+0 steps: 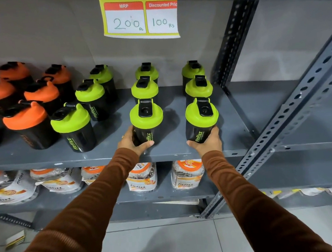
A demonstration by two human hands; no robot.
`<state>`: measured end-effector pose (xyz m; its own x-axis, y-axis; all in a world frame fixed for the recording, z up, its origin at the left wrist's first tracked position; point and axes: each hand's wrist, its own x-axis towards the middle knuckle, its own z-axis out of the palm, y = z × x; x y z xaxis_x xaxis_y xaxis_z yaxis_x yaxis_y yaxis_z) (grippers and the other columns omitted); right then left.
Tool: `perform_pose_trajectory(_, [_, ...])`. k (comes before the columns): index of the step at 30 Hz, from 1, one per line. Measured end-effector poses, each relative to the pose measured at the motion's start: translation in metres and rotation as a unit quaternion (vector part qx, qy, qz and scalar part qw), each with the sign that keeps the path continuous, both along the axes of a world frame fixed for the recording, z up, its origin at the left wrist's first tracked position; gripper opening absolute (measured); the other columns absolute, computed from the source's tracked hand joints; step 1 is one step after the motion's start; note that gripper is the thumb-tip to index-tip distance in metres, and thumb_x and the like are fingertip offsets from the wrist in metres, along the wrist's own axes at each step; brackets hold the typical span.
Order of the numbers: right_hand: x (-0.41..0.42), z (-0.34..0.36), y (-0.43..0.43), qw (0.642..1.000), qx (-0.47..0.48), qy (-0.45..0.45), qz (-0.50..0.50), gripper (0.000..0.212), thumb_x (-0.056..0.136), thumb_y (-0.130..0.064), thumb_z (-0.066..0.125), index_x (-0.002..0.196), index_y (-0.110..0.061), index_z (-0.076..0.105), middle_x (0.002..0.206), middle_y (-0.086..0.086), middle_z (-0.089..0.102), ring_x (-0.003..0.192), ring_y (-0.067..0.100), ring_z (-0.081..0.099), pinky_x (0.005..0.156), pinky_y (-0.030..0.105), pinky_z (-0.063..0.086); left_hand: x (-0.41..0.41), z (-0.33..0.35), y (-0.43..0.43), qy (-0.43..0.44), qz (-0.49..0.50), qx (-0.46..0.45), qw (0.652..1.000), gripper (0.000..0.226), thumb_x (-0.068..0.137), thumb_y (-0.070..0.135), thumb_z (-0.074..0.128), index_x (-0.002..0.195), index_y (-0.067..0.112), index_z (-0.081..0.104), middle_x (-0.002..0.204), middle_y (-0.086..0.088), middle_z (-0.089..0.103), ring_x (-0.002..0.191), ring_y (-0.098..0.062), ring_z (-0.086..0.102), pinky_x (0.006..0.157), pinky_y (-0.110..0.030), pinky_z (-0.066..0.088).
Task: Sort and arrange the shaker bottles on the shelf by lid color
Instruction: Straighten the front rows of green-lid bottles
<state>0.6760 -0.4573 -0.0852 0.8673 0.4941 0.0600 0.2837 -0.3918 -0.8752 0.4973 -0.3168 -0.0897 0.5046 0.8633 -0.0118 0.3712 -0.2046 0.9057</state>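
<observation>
my left grip (135, 140) holds front middle green-lid shaker (146, 121) | my right grip (208, 140) holds front right green-lid shaker (201, 120) | both upright on shelf (108, 156)

Grey metal shop shelving against a plain beige wall.
The grey steel shelf board (112, 155) hangs on a perforated slotted-angle upright (290, 121); a yellow-bordered paper price card (140, 15) hangs from the board above. Clear plastic jars with orange lids (187, 173) fill the lower tier, above a pale tiled floor (159, 236).
</observation>
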Motion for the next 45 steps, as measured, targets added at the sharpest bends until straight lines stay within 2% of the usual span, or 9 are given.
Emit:
perform_pose_trajectory(4, [0.000, 0.002, 0.001, 1.000, -0.003, 0.010, -0.002, 0.079, 0.056, -0.015, 0.085, 0.120, -0.005, 0.039, 0.121, 0.016, 0.057, 0.110, 0.033, 0.054, 0.097, 0.038, 0.043, 0.005, 0.005, -0.004, 0.019, 0.008, 0.010, 1.000, 0.069, 0.060, 0.028, 0.081, 0.119, 0.017, 0.045, 0.123, -0.012, 0.058, 0.110, -0.032, 0.053, 0.099, -0.046, 0.043])
perform_pose_trajectory(16, [0.001, 0.001, -0.004, 1.000, -0.008, 0.017, -0.008, 0.063, 0.054, -0.015, 0.086, 0.099, -0.011, 0.043, 0.111, 0.016, 0.062, 0.100, 0.032, 0.058, 0.090, 0.037, 0.046, 0.000, 0.005, -0.006, 0.043, 0.006, 0.005, 0.999, 0.059, 0.067, 0.028, 0.077, 0.116, 0.014, 0.048, 0.122, -0.012, 0.059, 0.107, -0.032, 0.055, 0.092, -0.038, 0.043])
perform_pose_trajectory(27, [0.000, 0.003, -0.012, 1.000, -0.004, 0.016, -0.003, 0.065, 0.056, -0.012, 0.085, 0.107, -0.007, 0.045, 0.114, 0.016, 0.060, 0.103, 0.030, 0.057, 0.091, 0.035, 0.045, -0.002, 0.007, -0.010, 0.050, 0.011, 0.011, 0.999, 0.061, 0.066, 0.030, 0.077, 0.117, 0.014, 0.048, 0.122, -0.012, 0.059, 0.107, -0.033, 0.055, 0.093, -0.039, 0.043])
perform_pose_trajectory(32, [-0.001, 0.003, -0.014, 1.000, 0.002, 0.023, -0.001, 0.066, 0.056, -0.011, 0.085, 0.108, -0.007, 0.045, 0.113, 0.015, 0.061, 0.092, 0.021, 0.052, 0.088, 0.031, 0.043, -0.005, 0.007, -0.012, 0.056, 0.001, 0.015, 0.998, 0.060, 0.067, 0.029, 0.076, 0.117, 0.013, 0.048, 0.123, -0.013, 0.059, 0.108, -0.032, 0.055, 0.093, -0.039, 0.043])
perform_pose_trajectory(37, [0.000, 0.003, -0.015, 1.000, -0.002, 0.023, 0.005, 0.068, 0.055, -0.013, 0.085, 0.110, -0.006, 0.045, 0.114, 0.016, 0.061, 0.103, 0.030, 0.057, 0.092, 0.036, 0.045, -0.006, 0.007, -0.011, 0.066, -0.009, 0.019, 0.998, 0.061, 0.068, 0.029, 0.075, 0.119, 0.013, 0.047, 0.124, -0.013, 0.058, 0.109, -0.033, 0.054, 0.093, -0.040, 0.043])
perform_pose_trajectory(42, [0.001, 0.002, -0.016, 1.000, 0.000, 0.019, 0.009, 0.068, 0.055, -0.013, 0.085, 0.109, -0.007, 0.046, 0.112, 0.015, 0.062, 0.102, 0.029, 0.057, 0.090, 0.035, 0.045, -0.010, 0.006, -0.009, 0.066, -0.031, 0.015, 0.997, 0.062, 0.069, 0.027, 0.075, 0.121, 0.012, 0.045, 0.126, -0.014, 0.056, 0.110, -0.033, 0.053, 0.095, -0.041, 0.043])
perform_pose_trajectory(45, [0.002, 0.001, -0.017, 1.000, 0.002, 0.022, 0.012, 0.068, 0.054, -0.014, 0.086, 0.109, -0.007, 0.046, 0.111, 0.015, 0.062, 0.100, 0.030, 0.058, 0.090, 0.036, 0.047, -0.010, 0.006, -0.009, 0.061, -0.035, 0.007, 0.998, 0.061, 0.069, 0.026, 0.075, 0.121, 0.012, 0.045, 0.125, -0.013, 0.057, 0.111, -0.034, 0.053, 0.098, -0.047, 0.043])
